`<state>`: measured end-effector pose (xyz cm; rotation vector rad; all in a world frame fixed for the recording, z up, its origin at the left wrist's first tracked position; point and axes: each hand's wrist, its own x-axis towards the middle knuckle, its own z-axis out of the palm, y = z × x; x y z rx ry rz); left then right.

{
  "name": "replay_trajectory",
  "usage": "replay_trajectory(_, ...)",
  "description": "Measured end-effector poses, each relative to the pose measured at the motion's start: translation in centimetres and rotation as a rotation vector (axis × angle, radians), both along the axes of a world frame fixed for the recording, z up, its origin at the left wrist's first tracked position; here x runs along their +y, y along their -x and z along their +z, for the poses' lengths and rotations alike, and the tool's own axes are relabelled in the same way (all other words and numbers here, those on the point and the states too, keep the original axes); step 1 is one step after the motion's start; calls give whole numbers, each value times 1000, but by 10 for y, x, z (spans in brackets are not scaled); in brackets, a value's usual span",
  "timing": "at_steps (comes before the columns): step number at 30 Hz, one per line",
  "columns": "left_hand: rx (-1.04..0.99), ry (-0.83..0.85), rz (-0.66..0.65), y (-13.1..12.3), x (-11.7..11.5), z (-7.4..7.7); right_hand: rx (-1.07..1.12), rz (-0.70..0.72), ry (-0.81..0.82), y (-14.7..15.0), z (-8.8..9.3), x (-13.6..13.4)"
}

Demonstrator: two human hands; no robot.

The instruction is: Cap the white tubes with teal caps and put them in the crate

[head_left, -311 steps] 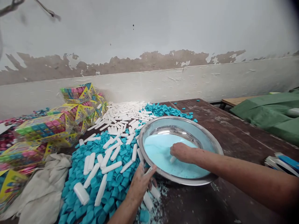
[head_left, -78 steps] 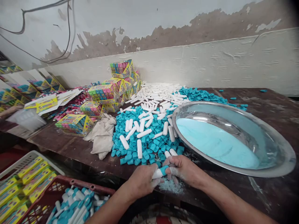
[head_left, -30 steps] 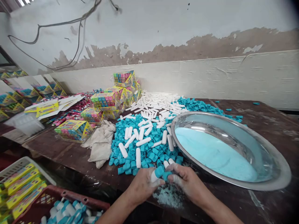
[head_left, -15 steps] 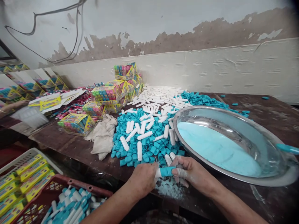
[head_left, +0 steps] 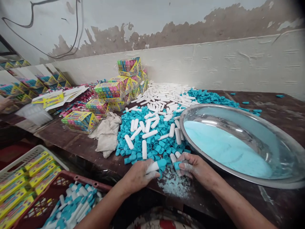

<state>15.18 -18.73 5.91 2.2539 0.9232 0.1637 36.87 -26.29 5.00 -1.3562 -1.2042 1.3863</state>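
My left hand (head_left: 138,176) is closed around a white plastic tube (head_left: 152,167) with a blue piece (head_left: 162,163) on its right end. Another bit of blue shows just below that end, partly hidden by the fingers. Between thumb and fingers, my right hand (head_left: 196,167) pinches a short blue cap (head_left: 177,165). A small gap separates the two hands. Under them, pale blue powder (head_left: 175,184) is scattered on the dark table. Just beyond lie a heap of blue caps (head_left: 131,143) and several loose white tubes (head_left: 144,149). Powder dusts the right fingers.
A wide steel basin (head_left: 293,156) holding light blue powder (head_left: 221,146) stands at right. Left are a cloth (head_left: 107,135), packed display boxes (head_left: 108,90) and a red crate (head_left: 69,175) of blue-and-white tubes. Another person's hand (head_left: 6,103) shows at the far left edge.
My hands have moved apart. The blue pieces that lay in one line between them are now separate, one on the tube at left, one cap at right. The view shifted slightly.
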Motion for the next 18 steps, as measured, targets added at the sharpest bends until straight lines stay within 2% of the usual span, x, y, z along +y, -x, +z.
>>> replay_trajectory(2,-90,71,53,13,4,-1,-174,33,36,5,-4,0)
replay_trajectory(7,-299,377,174,28,6,-11,-847,251,36,21,-5,1)
replay_trajectory(10,-363,515,198,27,3,-21,-1128,278,-115,28,-1,2)
replay_trajectory(12,-401,554,193,25,1,-27,-1226,321,-309,33,0,4)
replay_trajectory(14,-423,551,198,23,0,-31,-1249,424,-445,39,-3,7)
replay_trajectory(16,-419,550,208,22,0,-33,-1236,474,-449,44,-7,12)
replay_trajectory(18,-418,569,211,22,0,-33,-1145,382,-379,46,-10,17)
